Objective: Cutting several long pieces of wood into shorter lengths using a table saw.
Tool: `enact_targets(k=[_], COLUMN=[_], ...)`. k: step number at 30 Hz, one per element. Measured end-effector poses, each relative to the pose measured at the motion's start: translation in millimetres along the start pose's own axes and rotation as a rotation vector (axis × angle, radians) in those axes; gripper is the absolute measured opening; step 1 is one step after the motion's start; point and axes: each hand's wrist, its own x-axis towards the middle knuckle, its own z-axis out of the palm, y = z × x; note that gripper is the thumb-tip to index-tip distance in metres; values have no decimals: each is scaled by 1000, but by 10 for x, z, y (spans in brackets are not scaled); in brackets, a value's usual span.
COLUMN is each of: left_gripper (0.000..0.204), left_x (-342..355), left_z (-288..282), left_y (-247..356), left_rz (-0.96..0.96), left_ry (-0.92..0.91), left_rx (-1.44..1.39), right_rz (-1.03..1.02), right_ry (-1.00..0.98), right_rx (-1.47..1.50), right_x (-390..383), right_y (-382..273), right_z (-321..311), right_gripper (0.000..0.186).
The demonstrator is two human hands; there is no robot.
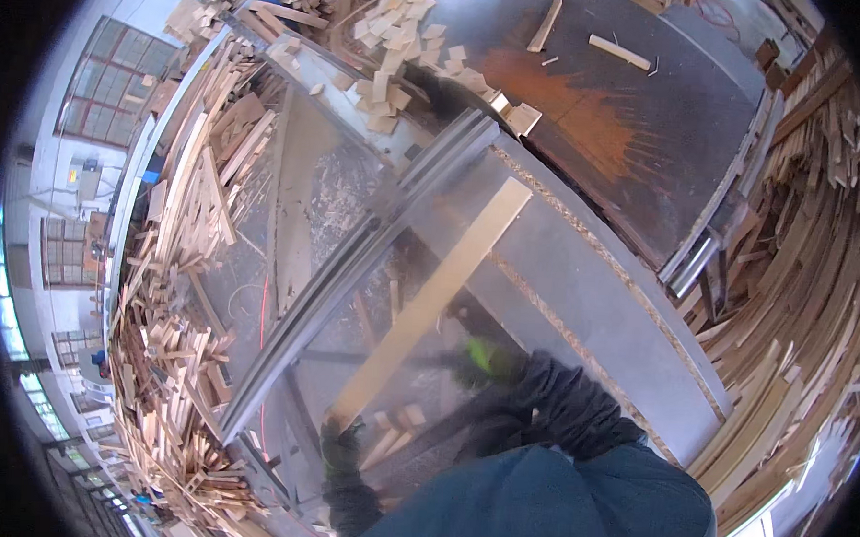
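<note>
L grip [342, 447] closed on board [430, 305], near end; long axis approx 1 o'clock. R grip [488, 360] 2 o'clock of L, blurred, can't tell.

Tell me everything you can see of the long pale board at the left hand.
The board is a long, narrow, flat strip, pale yellow and wood-like, with fairly straight edges. It slants from lower left to upper right. The left hand holds its near end, partly hiding it. The far end reaches over the grey table; whether it rests there is unclear.
</note>
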Motion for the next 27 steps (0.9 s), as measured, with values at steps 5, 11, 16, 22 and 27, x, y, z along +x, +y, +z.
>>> enact_targets(k=[5,11,16,22,27], left_gripper=[55,59,57,54,61], left_x=[-1804,-3687,-5291,-6012,-6382], left_z=[106,1816,3209,3276,2960], left_y=[-568,-1729,-2317,-3598,-4108], left_rz=[-25,-384,-573,-452,-604], left_ry=[-251,-548,-1142,-1509,-1511], left_rx=[-19,74,449,811,932], right_rz=[-113,-636,-586,-182,293], right_ry=[-144,987,1068,1692,2124], right_rx=[344,898,1214,834,553], right_x=[-1649,-3487,-6112,-9317,-11606], right_y=[-208,-31,468,1531,3162], right_z=[1751,2226,1741,2885,4880], right_gripper=[74,51,44,45,44])
